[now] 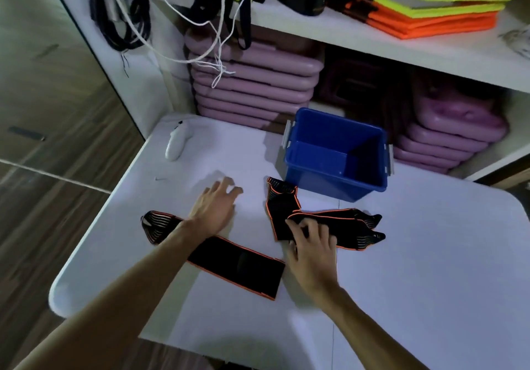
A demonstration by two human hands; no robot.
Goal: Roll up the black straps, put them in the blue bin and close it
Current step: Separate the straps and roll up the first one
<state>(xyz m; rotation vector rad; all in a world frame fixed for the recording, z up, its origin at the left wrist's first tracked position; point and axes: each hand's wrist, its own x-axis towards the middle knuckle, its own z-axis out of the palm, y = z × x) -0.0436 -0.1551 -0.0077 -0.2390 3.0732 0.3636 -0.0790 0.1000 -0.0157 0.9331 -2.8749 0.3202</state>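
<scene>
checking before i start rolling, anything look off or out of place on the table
Nothing is damaged or spilled. The black straps lie unrolled: one stretches flat under the left forearm, the others sit in a crossed heap under the right hand. The blue bin stands open and empty, with no lid in view. A white controller-like object sits by the far left edge.

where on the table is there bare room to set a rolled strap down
Free: the right side of the table, beyond the piled straps; the near edge in front of the flat strap; the strip between the white controller and blue bin. Crowded: the middle, around both hands.
</scene>
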